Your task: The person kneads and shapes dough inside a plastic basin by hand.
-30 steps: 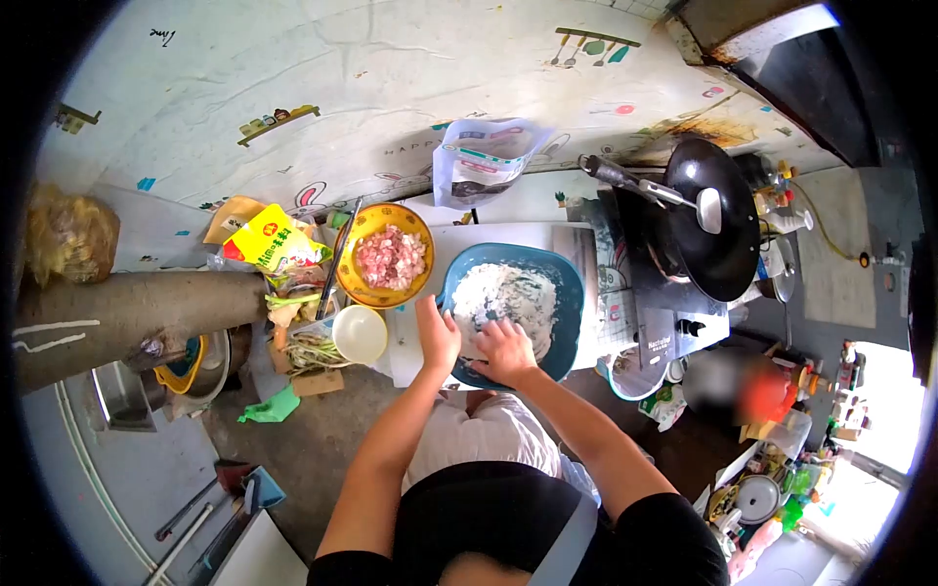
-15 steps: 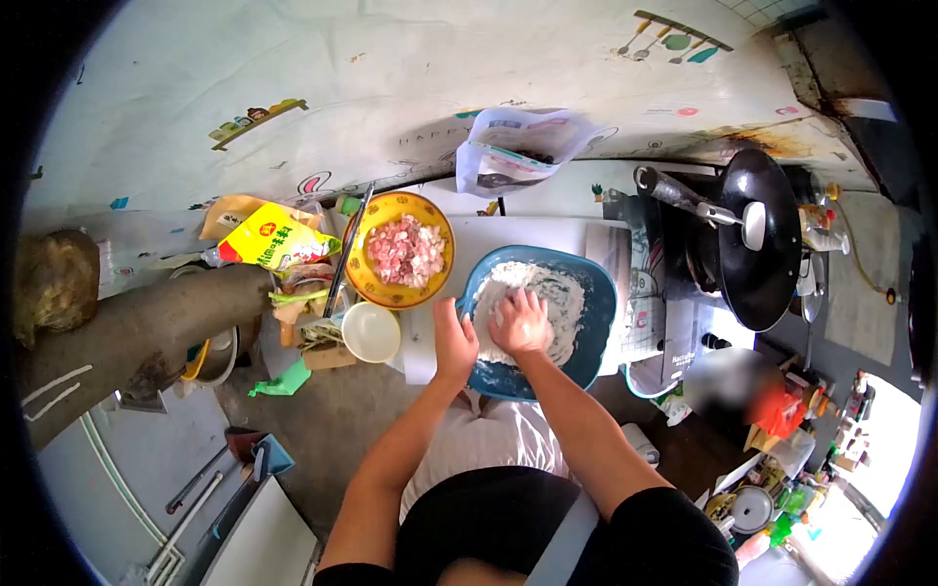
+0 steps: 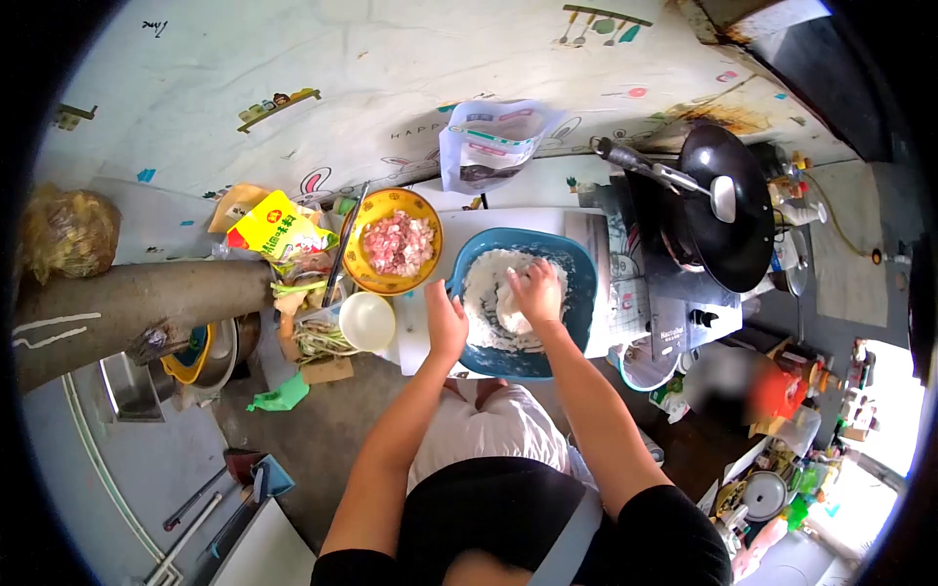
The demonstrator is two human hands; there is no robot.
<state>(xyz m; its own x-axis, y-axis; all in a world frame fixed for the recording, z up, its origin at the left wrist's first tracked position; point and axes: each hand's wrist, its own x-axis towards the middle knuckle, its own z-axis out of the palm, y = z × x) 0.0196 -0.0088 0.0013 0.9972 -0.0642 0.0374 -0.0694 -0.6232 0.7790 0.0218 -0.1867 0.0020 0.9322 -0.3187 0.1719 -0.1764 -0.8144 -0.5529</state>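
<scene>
A blue basin [image 3: 584, 293] stands on the counter in front of me, with white flour and a pale lump of dough [image 3: 507, 314] inside. My left hand [image 3: 447, 322] is closed on the basin's left rim, thumb up along the side. Inside the basin, my right hand [image 3: 537, 291] has its fingers curled over the dough; the fingertips are partly hidden. Loose flour [image 3: 486, 273] lies around the lump and smears the basin wall. To the left, a yellow patterned bowl [image 3: 358, 262] holds chopped pinkish meat [image 3: 398, 244].
A white bowl [image 3: 367, 322] sits below the yellow one, beside green stalks [image 3: 325, 340]. A yellow seasoning packet [image 3: 278, 230] lies farther left. An open plastic bag [image 3: 493, 146] leans on the wall. A black wok [image 3: 728, 220] with a spatula [image 3: 722, 198] is at right.
My right hand has shifted to the right side of the flour, and a lump now shows under its fingers. My left hand stays on the rim. The whole view has shifted slightly.
</scene>
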